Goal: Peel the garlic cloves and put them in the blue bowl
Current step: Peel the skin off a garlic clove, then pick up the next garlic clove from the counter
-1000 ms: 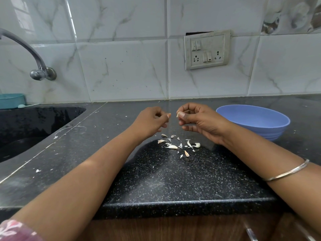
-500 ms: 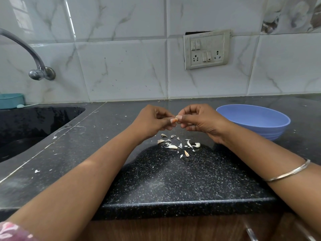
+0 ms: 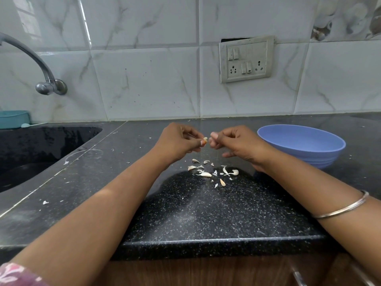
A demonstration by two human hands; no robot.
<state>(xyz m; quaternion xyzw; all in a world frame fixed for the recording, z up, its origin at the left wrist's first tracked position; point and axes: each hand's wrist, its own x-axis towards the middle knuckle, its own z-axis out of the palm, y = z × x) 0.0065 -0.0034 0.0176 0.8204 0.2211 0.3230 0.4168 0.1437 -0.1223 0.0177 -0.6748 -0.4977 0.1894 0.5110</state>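
A: Lighting even, soft daylight; window reflection glares on the upper-left wall tiles (image 3: 26,23).
B: Shadows?
A: Faint, diffuse on the countertop (image 3: 206,213), which shows a pale sheen. Wide-angle bending at edges; lower corners slightly soft.

Silver bangle (image 3: 342,205), pink patterned sleeve (image 3: 14,274)

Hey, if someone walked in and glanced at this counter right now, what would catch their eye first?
Probably the two hands raised together mid-counter, the left hand pinching a small garlic clove right beside the right hand's curled fingertips. Just below them, pale peels lie scattered on the black counter. To the right sits the blue bowl, bright against the dark stone.
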